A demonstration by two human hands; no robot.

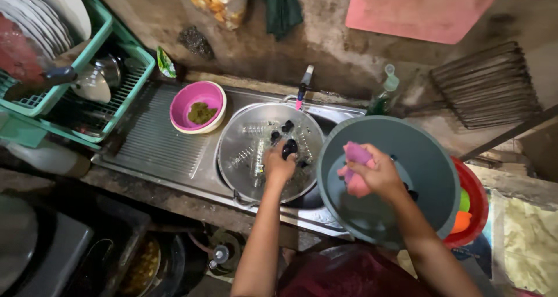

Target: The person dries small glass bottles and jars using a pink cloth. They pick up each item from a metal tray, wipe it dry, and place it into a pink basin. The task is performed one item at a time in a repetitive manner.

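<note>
The left hand (278, 164) reached into the steel basin (232, 151) set in the sink (145, 143), fingers closed on a small dark object (289, 149), possibly a cap, though the view was too dim to confirm. To the right of the basin, the right hand (378, 172) held a pink cloth (356, 157) pinched in curled fingers against the inside of the grey tub (430, 157). A pink bowl (197, 105) stood left of the basin on the drainboard.

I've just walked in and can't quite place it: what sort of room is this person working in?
Most likely a home kitchen's dishwashing corner. A steel sink holds a metal basin under a tap, a green rack holds washed plates, and the right hand holds a pink sponge in a grey tub.
</note>
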